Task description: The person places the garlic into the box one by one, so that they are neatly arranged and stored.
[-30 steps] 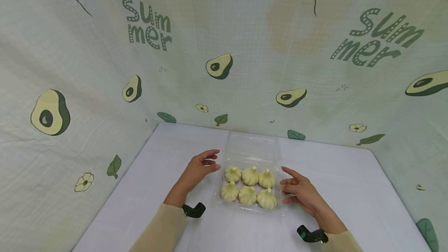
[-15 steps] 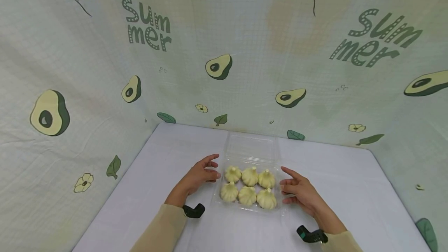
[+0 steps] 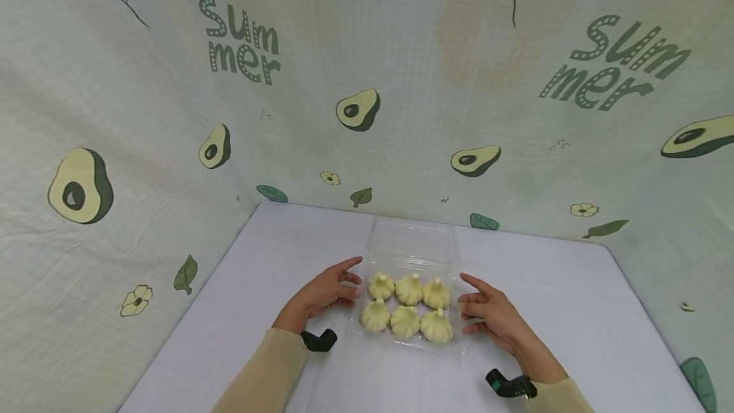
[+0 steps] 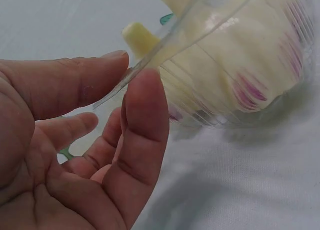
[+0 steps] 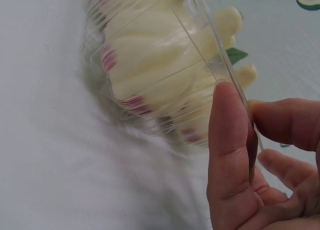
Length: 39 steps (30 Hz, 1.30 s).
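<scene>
A clear plastic clamshell box (image 3: 395, 340) lies on the table with its lid (image 3: 411, 241) folded back. Inside sit several pale garlic bulbs (image 3: 409, 289) in two rows, with purple streaks low on their sides in the wrist views. On the box's left side, my left hand (image 3: 328, 289) pinches the rim; the left wrist view shows the rim (image 4: 117, 87) between thumb and a finger. My right hand (image 3: 492, 312) pinches the opposite rim (image 5: 235, 82) between thumb and finger. The box's underside is hidden.
White cloth covers the table (image 3: 229, 285). A patterned curtain (image 3: 401, 50) with avocados and leaves stands behind and at both sides. Each wrist wears a black camera mount, such as the left mount (image 3: 320, 340).
My left hand has come slightly nearer along the box's left edge, and its thumb and finger have closed on the rim. The right hand, box and garlic look unmoved.
</scene>
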Tool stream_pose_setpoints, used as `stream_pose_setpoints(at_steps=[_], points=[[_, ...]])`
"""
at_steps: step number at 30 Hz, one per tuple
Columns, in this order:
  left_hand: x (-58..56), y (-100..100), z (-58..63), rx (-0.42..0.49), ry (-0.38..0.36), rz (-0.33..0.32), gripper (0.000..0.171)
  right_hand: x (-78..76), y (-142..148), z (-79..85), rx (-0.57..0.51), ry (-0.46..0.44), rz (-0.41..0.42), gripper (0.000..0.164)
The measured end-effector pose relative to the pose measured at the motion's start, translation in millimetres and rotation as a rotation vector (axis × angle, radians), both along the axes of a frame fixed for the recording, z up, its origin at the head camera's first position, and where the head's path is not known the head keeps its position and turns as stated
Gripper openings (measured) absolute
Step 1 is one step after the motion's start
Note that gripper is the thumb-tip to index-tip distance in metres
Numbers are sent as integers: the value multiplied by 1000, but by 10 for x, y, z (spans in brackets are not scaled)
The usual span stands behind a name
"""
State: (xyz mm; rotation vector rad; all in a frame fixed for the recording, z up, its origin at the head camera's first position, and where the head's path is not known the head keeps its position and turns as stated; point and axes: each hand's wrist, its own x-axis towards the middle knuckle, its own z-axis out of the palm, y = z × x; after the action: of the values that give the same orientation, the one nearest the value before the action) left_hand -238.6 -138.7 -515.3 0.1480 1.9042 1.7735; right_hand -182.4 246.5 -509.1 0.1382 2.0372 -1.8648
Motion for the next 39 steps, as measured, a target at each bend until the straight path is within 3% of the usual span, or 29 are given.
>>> stream_pose_setpoints(at_steps=[11, 29, 39], points=[[12, -17, -1, 79, -85, -53, 85, -48, 24, -24, -12, -16, 12, 80], [26, -62, -19, 136, -143, -138, 90, -122, 160, -100, -253, -120, 269, 107], [39, -59, -13, 137, -151, -151, 92, -144, 202, -156, -303, -98, 300, 109]])
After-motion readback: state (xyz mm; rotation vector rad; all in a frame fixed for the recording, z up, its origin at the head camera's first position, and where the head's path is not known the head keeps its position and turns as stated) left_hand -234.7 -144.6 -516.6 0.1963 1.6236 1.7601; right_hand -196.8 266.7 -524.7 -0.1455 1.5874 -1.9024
